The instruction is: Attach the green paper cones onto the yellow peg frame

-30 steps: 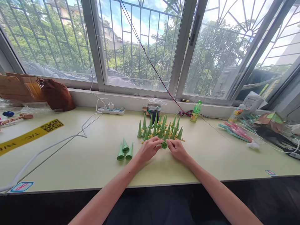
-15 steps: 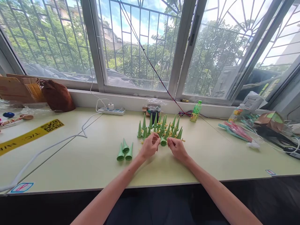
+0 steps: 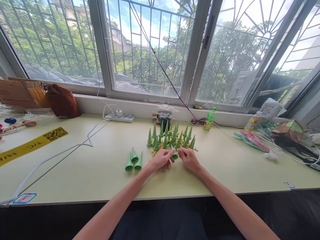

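Pinching a green cone (image 3: 175, 156) just below frame centre, the left hand (image 3: 163, 159) has its side; the right hand (image 3: 190, 160) bunches close by, hold unclear. Two-handed handling, seemingly; next move calls for steadiness.

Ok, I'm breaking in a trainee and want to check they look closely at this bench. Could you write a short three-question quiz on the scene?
1. What is the left hand holding, close beside the right hand?
2. How many cones are in the smaller group on the table, left of both hands?
3. True or false: in the picture, the green bottle is to the right of the white power strip.

Key:
1. A green cone
2. Three
3. True
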